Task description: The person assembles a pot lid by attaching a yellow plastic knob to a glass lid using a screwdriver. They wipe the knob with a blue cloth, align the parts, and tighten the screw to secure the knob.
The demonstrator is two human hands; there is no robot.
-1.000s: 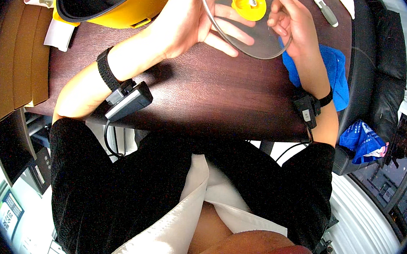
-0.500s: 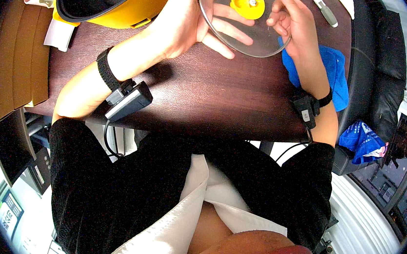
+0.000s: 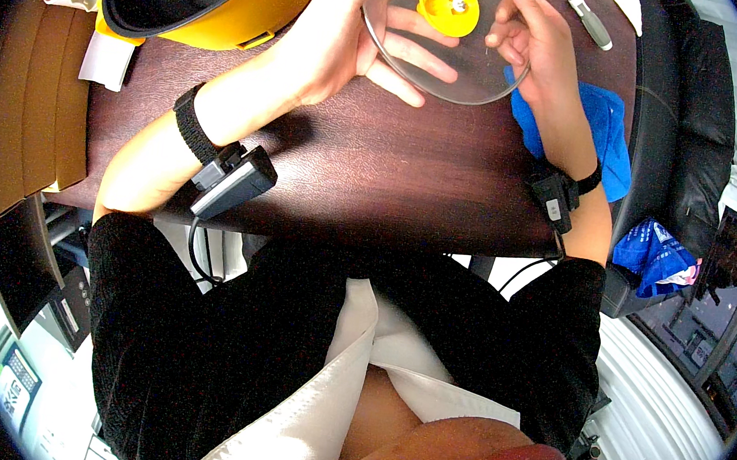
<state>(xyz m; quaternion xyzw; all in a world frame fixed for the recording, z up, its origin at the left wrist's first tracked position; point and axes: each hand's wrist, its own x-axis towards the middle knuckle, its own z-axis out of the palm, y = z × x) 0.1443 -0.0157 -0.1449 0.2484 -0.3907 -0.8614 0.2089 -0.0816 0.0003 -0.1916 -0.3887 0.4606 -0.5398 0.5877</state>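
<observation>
A round clear glass lid (image 3: pixel 454 83) with a thin metal rim is held up over the dark table. A yellow knob (image 3: pixel 439 17) shows at its middle, with a small silver screw (image 3: pixel 458 5) in it. My left hand (image 3: pixel 373 40) holds the lid at its left side, its fingers spread across and seen through the glass. On the right side, my right hand (image 3: pixel 533 42) has its fingers curled at the rim. Part of the lid and the tips of some fingers run out of the top of the picture.
A yellow pot (image 3: pixel 275 4) with a black inside stands at the upper left. The screwdriver (image 3: pixel 591 23) with a grey handle lies at the upper right. Under my right forearm is a blue cloth (image 3: pixel 610 120). A blue package (image 3: pixel 654 257) sits on a black seat (image 3: pixel 710 94) at the right.
</observation>
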